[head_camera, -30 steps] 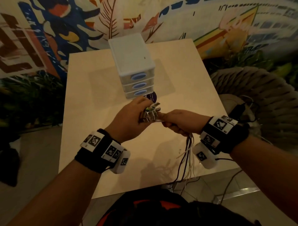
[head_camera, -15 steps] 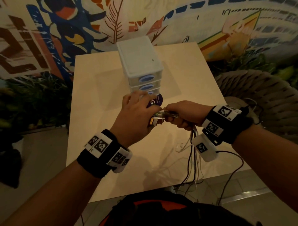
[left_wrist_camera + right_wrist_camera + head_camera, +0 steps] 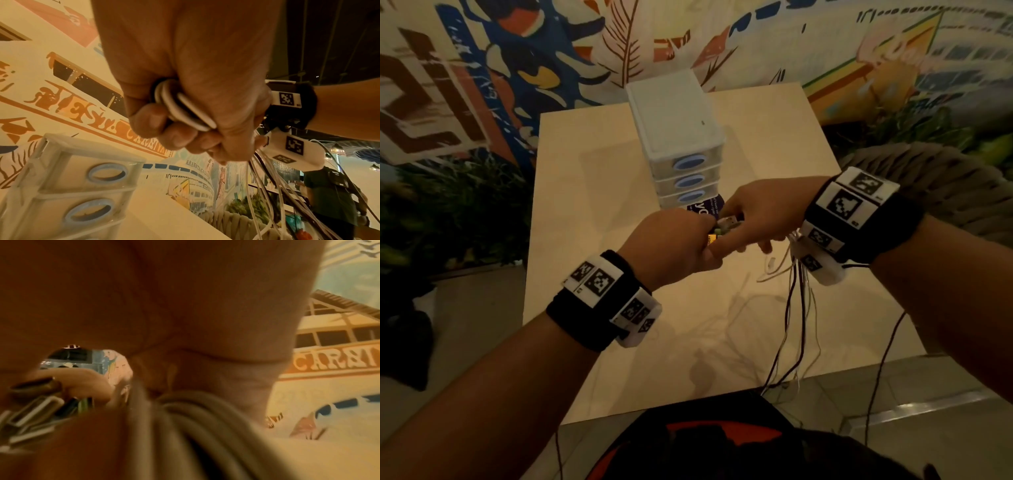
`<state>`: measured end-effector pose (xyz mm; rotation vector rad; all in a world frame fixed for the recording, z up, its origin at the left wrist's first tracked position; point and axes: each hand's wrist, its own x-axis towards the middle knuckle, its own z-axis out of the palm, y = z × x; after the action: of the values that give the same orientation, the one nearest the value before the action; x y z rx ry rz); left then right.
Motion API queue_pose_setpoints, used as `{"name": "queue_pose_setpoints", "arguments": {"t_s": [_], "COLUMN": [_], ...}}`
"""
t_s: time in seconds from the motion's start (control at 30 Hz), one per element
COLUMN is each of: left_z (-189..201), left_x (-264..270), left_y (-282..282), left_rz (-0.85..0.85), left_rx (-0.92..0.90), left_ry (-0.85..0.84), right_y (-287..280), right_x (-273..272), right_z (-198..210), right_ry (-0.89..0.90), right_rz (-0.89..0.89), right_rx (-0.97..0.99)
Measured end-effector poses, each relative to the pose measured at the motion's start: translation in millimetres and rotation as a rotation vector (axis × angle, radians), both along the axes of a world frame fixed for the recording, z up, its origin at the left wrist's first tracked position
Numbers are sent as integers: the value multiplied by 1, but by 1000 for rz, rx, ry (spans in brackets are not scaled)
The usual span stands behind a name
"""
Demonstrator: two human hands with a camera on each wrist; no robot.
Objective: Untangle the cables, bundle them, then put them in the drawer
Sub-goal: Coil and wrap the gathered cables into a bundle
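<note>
The left hand (image 3: 674, 245) and the right hand (image 3: 760, 216) meet above the table (image 3: 592, 212) in the head view, just in front of the white drawer unit (image 3: 674, 137), whose three drawers are all pushed in. Both hands are curled around one bunch of cables (image 3: 796, 308): metal plug ends (image 3: 729, 224) stick out between the two fists, while black and white strands hang from below the right hand past the table's near edge. A dark round label (image 3: 709, 209) lies on the table at the foot of the drawer unit. The left wrist view shows what the head view hides: the left hand (image 3: 185, 81) has its fingers (image 3: 152, 120) folded tight over white cable loops (image 3: 185, 110), and the loose strands (image 3: 267, 194) trail down on the right beneath the other wrist's marker band (image 3: 287, 100); two blue ring pulls of the drawer unit (image 3: 82, 178) appear lower left. The right wrist view is blurred and mostly filled by the right hand (image 3: 185, 305), yet it alone shows the thick pale cables (image 3: 195, 426) running under the palm and the flat metal plug ends (image 3: 33, 412) at the lower left.
</note>
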<state>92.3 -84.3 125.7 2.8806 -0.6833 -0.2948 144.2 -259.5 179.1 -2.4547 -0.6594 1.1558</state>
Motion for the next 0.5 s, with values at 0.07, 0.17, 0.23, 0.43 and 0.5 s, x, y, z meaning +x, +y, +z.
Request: {"name": "queue_pose_setpoints", "arguments": {"t_s": [0.07,0.17,0.23,0.43,0.5], "left_z": [5,8,8,-3,-4], "left_x": [0,-1,-4,-13,-15], "left_y": [-4,-10,-14,-10,-5], "left_rz": [-11,-13,-7,58,95], "left_rx": [34,75,59,144,98], "left_ry": [-5,16,52,49,-8], "right_y": [5,15,20,25,23], "right_x": [2,2,0,-15,-15], "right_z": [0,-7,-15,-37,-39], "right_ry": [-24,-86,-82,-35,29], "right_rz": [31,101,137,181,120], "right_rx": [-5,-85,-143,-197,-152]}}
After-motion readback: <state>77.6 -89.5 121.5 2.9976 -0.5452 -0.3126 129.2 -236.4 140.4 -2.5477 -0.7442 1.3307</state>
